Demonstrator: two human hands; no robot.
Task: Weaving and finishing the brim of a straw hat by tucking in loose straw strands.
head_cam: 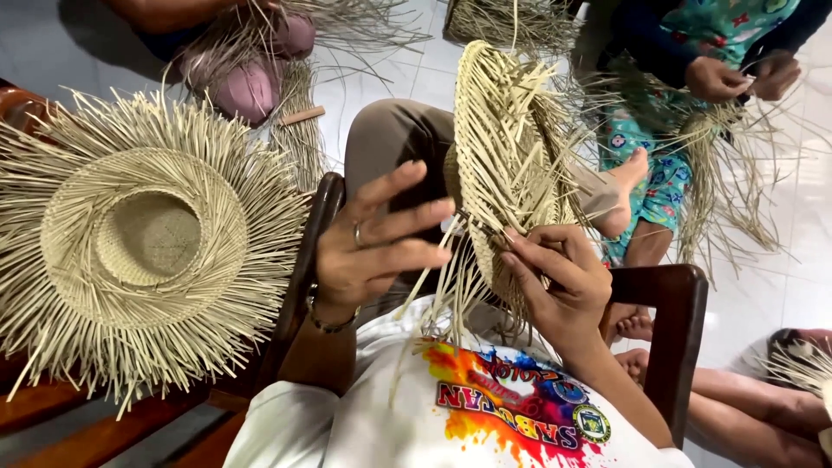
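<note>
A pale, half-woven straw hat (507, 165) is held on edge, loose strands fraying at 6 o'clock. Strands are pinched, seemingly, by the right hand (559, 282). The left hand (373, 247) is spread open, fingertips touching strands.

A: What carries everything here?

B: A pale tiled floor (806, 208). Loose straw strands (299, 130) lie scattered on it near the top, with 1 small flat wooden piece (302, 115) among them.

A: And that finished-looking straw hat (143, 238)?

B: It rests, brim frayed outward, on a brown wooden seat (52, 403) at the left.
</note>
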